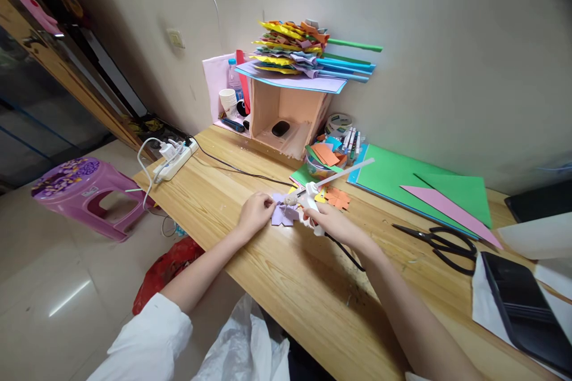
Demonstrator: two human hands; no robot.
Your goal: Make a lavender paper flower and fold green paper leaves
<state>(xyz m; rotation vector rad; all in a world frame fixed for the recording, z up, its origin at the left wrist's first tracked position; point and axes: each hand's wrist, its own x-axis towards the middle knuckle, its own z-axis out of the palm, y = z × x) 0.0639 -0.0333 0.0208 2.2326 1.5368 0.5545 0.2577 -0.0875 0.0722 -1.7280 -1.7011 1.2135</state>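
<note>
My left hand (255,212) is closed in a pinch on the left edge of a small lilac paper cut-out (283,214) lying on the wooden table (286,286). My right hand (333,221) grips a white glue gun (308,198), its nozzle pointing left onto the top of the lilac paper. A white glue stick juts out of the gun's back, up and to the right. The gun's black cord trails under my right wrist. An orange paper cut-out (338,197) lies just right of the gun.
Black scissors (440,243) lie to the right, near green and pink sheets (415,187). A bowl of paper scraps (322,158), markers, tape and a wooden box (286,116) topped with folded papers stand behind. A power strip (174,161) sits at the left edge; a dark tablet (522,303) lies far right.
</note>
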